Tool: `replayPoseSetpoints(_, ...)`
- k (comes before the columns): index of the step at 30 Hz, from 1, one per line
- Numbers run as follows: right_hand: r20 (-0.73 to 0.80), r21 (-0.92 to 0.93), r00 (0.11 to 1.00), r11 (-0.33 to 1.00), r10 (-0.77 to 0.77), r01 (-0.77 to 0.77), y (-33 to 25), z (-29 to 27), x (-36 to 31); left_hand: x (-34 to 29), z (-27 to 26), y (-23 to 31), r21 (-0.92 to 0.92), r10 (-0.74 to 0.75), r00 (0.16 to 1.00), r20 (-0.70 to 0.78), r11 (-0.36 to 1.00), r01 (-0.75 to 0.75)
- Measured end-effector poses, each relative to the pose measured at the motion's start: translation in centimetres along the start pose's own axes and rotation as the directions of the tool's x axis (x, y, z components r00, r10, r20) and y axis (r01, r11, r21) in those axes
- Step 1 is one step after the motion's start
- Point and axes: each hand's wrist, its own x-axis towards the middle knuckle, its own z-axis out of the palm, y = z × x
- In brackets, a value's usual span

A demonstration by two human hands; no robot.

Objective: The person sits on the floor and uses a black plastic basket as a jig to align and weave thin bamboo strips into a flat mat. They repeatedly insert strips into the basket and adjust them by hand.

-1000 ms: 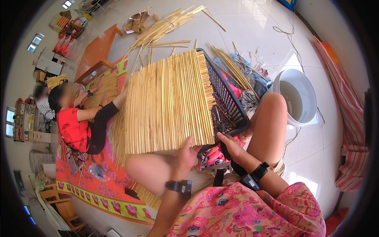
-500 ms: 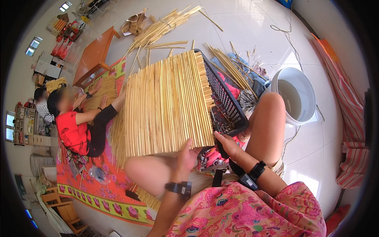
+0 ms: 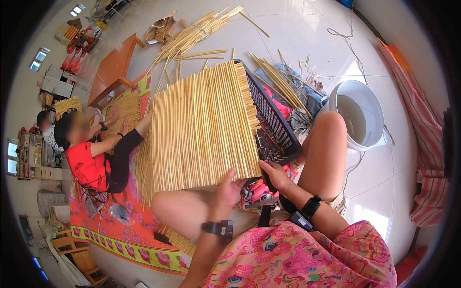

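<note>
A square mat of yellow reed-like stalks (image 3: 201,127) lies tilted over my lap and a black plastic basket (image 3: 273,108). At its near edge is my left hand (image 3: 228,193), thumb up against the stalks and fingers partly hidden below the edge. By the mat's near right corner, my right hand (image 3: 274,175) is closed round a black-handled tool (image 3: 267,178); the tool's working end is hard to make out. Small dark items, too small to name, lie in the basket beside that hand.
A white bucket of water (image 3: 357,115) stands right of my knee. Loose stalks (image 3: 201,36) lie on the tiled floor beyond. Left, a person in red (image 3: 89,161) sits on a floral mat (image 3: 129,235) with both hands on another stalk mat (image 3: 126,108). Behind is a low wooden table (image 3: 113,69).
My hands and the stalk mat stay almost still. The person in red has leaned slightly to the left.
</note>
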Motion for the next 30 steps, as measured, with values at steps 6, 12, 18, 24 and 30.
replayPoseSetpoints(6, -0.032, -0.128, 0.996, 0.988, -0.089, 0.084, 1.2, -0.3, 0.6, 0.0, 0.0, 0.0, -0.011, -0.015, 1.000, 0.001, 1.000, 0.015)
replayPoseSetpoints(12, -0.060, -0.209, 0.992, 0.973, -0.114, 0.100, 0.3, -0.7, -0.2, 0.5, -0.5, -0.1, -0.008, -0.012, 1.000, -0.019, 1.000, 0.012)
replayPoseSetpoints(18, -0.080, 0.189, 0.996, 0.980, -0.039, 0.054, 0.2, -1.5, -0.4, 0.4, 0.1, -0.3, -0.030, 0.008, 0.997, -0.076, 1.000, -0.010)
replayPoseSetpoints(24, 0.006, 0.021, 1.000, 0.999, 0.028, -0.028, -0.4, -1.7, -0.9, 0.7, -0.5, -0.3, -0.035, -0.012, 0.998, -0.069, 0.999, 0.009)
replayPoseSetpoints(30, 0.036, -0.002, 0.997, 0.998, 0.070, -0.070, 0.0, -1.2, -0.2, 0.9, -0.9, -0.5, 0.002, 0.013, 1.000, -0.027, 1.000, -0.013)
